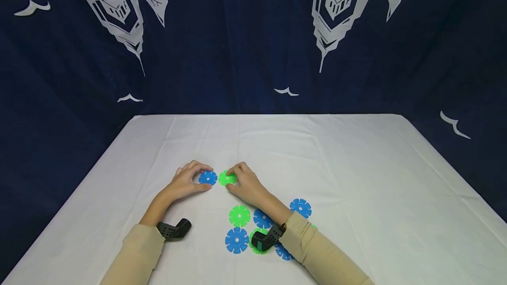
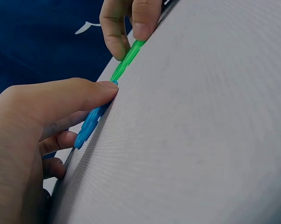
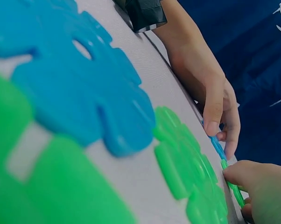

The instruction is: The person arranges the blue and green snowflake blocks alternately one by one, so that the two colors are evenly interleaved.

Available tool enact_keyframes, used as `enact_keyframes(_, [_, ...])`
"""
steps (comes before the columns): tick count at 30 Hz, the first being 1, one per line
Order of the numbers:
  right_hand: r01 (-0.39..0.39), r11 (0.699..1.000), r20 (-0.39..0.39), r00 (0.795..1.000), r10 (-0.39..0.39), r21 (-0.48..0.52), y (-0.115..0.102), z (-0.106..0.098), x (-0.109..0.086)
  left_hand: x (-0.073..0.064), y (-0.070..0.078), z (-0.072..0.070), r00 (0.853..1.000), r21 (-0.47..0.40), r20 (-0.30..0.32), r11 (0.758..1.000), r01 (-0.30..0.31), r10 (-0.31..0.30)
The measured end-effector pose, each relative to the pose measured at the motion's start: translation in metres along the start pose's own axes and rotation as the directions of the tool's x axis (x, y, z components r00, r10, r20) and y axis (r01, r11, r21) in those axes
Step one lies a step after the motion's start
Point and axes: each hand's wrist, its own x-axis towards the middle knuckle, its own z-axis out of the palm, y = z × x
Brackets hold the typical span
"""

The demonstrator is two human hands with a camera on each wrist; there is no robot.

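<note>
My left hand (image 1: 183,184) grips a blue notched disc (image 1: 207,178) between thumb and fingers, near the left middle of the white table. Just to its right, my right hand (image 1: 250,187) pinches a green notched disc (image 1: 224,179) by its right side. Both discs are flat, with slots round the rim. They lie edge to edge; whether they touch I cannot tell. In the left wrist view the blue disc (image 2: 90,126) and green disc (image 2: 127,60) form one slanted line, seen from the side.
Nearer me lie more discs: a green one (image 1: 239,216), a blue one (image 1: 236,240) and another blue one (image 1: 301,207). Others sit partly hidden under my right forearm, among them a blue disc (image 1: 261,218). The white tablecloth (image 1: 356,166) meets a dark blue curtain (image 1: 253,56) at the back.
</note>
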Motion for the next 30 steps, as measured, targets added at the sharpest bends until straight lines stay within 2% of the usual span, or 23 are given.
enact_keyframes(18, [0.018,1.000,-0.027,0.999,-0.019,-0.007,-0.0009,-0.0002,-0.0011,0.0001,0.0001,0.0000,1.000,-0.009,0.005,1.000,-0.014,0.014])
enact_keyframes(25, [-0.001,1.000,-0.025,1.000,0.001,0.027,-0.0016,-0.0012,-0.0011,0.0003,-0.0007,-0.0003,1.000,-0.005,0.007,1.000,-0.017,0.017])
enact_keyframes(30, [-0.027,0.999,0.010,1.000,0.027,0.043,-0.0043,-0.0054,-0.0013,0.0001,0.0013,-0.0005,1.000,-0.016,0.005,1.000,-0.004,0.004])
